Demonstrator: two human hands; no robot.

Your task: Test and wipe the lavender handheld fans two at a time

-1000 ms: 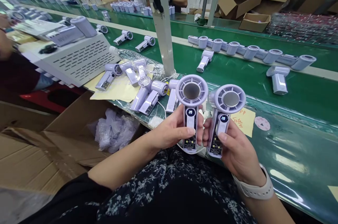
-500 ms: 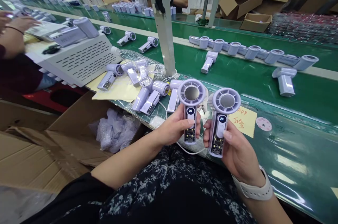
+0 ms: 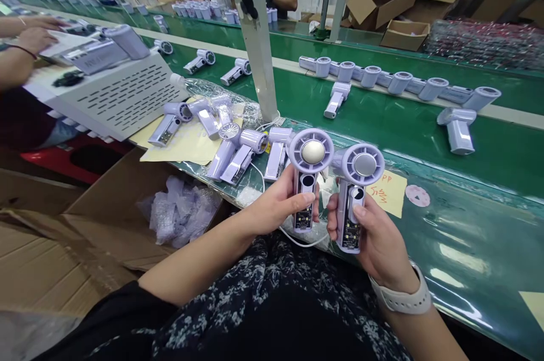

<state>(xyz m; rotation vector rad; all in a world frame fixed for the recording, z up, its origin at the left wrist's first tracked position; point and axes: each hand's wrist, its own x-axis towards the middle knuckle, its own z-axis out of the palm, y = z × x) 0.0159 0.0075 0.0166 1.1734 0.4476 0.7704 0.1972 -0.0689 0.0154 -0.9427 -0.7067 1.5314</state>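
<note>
**While both our hands are full, the right side offers more room than the left**

As we hold the two fans upright over the near edge of the counter, their ringed heads sit just beside each other. Our left hand wraps the left fan by its handle, thumb across the front under the round dark window, the other fingers curled behind. Our right hand grips the right fan likewise, its thumb at the handle's side and its fingers bent round to the inner side.

Both look light, stiff and a little slippery, with glossy plastic shells. We judge the handle to be the safe hold; the spoked rims and the see-through fronts with their circuits seem easier to scratch or crack.

For moving, the heads could knock if our hands close in. A white cord loops below the left fan, and loose fans crowd that side near the upright post. To our right, past the yellow note, there looks to be a wider stretch before the counter's edge.
</note>
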